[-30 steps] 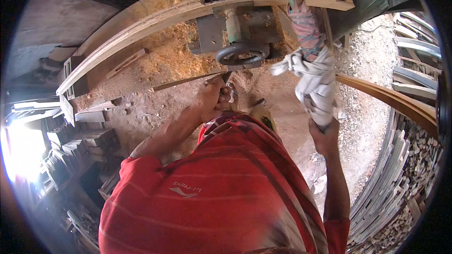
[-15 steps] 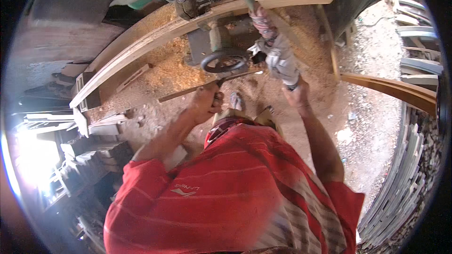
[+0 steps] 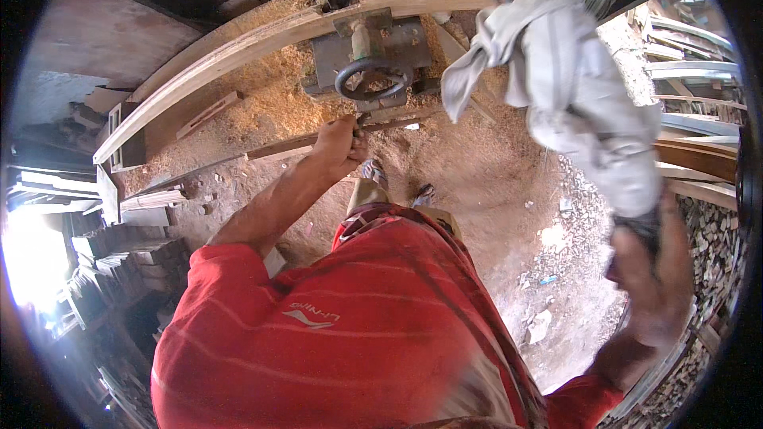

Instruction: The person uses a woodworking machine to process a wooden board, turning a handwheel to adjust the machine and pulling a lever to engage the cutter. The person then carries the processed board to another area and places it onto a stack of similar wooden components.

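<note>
My right hand [image 3: 656, 270], at the right, is closed around the dark lower end of a cloth-wrapped rod [image 3: 592, 103]. Loose grey-white cloth hangs from it, and a striped wrapping shows near its upper end. The rod stretches up and away toward the far edge of the view. My left hand [image 3: 340, 145] is a fist below a black handwheel [image 3: 373, 79], apart from the wheel. A small dark piece shows at its fingers; what it grips is mostly hidden.
A long pale wooden beam [image 3: 238, 53] lies across the machine, over sawdust [image 3: 270, 107]. Timber strips [image 3: 691, 71] are stacked along the right. Wood pieces [image 3: 151, 258] are piled at the left. My feet stand on the dirt floor [image 3: 477, 159].
My right hand has swung right and nearer, bringing the cloth-wrapped rod with it. My left hand stays closed near the handwheel. The view has shifted slightly.
</note>
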Tool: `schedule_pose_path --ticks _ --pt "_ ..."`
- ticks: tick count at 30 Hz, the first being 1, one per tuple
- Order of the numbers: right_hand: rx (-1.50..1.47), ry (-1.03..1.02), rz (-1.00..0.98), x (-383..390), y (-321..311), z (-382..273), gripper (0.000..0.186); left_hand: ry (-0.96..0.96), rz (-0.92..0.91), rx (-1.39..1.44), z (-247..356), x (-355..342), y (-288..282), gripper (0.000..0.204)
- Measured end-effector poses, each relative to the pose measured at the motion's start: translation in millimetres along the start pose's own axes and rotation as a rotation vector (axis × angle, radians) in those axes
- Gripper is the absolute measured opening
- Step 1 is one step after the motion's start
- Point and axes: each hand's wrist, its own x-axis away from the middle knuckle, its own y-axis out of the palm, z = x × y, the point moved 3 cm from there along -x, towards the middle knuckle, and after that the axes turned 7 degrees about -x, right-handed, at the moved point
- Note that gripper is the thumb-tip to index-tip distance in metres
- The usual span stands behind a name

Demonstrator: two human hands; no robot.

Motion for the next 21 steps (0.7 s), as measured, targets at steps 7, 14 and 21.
schedule_pose_path --ticks 7,14,21 --pt "0.150 -0.025 0.127 -4.4 -7.4 -14.5 0.061 0.055 0.016 -0.070 -10.5 -2.8 26.8 0.019" --pt "-0.306 0.189 -0.204 -73.4 172.2 101.1 0.028 0.064 0.095 -0.362 -12.5 -10.0 14.4 0.012" --pt "-0.558 -0.168 -0.047 -164.0 309.0 174.6 0.018 0.179 -0.027 -0.690 -4.9 -4.5 19.0 0.015"
